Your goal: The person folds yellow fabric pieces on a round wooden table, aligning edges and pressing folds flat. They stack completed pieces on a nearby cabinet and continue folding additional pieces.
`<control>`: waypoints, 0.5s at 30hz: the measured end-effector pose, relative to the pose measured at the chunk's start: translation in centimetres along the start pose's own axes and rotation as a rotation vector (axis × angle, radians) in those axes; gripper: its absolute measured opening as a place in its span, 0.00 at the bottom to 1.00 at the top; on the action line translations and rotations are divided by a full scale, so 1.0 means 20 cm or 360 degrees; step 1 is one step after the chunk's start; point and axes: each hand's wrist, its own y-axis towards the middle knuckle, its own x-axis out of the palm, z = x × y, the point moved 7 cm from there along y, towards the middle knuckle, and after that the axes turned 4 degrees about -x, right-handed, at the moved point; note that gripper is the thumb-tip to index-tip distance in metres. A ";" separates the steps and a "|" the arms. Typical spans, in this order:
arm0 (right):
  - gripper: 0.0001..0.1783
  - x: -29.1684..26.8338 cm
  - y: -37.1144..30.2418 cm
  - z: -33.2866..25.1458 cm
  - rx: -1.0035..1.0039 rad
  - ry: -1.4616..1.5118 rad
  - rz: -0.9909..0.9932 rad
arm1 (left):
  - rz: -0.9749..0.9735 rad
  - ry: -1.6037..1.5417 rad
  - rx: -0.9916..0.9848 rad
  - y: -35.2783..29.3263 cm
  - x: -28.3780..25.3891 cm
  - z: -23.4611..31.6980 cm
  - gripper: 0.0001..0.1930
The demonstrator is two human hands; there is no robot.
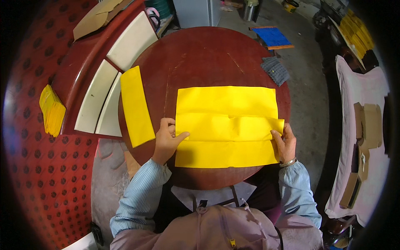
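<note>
Head view: round dark-red wooden surface (200, 54), grey floor beyond. Large yellow paper sheet (227, 127) lies near-centre, part-folded, middle flap raised. Folded yellow paper strip (136, 106) left, apart. Risk: the flap sits skewed at right, so the crease could go crooked if pressed unevenly. Left hand (167, 139) curled, thumb pressing the sheet's left edge. Right hand (285, 143) pinches the flap's right end.

Round dark-red table (200, 50): large yellow sheet (227, 100) across the middle to the near edge, folded yellow strip (136, 106) at the left edge.
</note>
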 end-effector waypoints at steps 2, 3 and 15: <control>0.15 0.02 -0.01 0.00 0.0057 0.0110 0.0122 | 0.0054 -0.0069 -0.0007 0.00 0.00 -0.03 0.26; 0.16 0.02 -0.01 0.00 0.0058 0.0234 0.0175 | 0.0075 0.0100 0.0098 0.01 0.00 -0.02 0.26; 0.22 0.04 0.01 -0.11 0.0094 -0.0287 0.0252 | 0.0278 0.0642 0.0245 0.02 0.02 0.07 0.29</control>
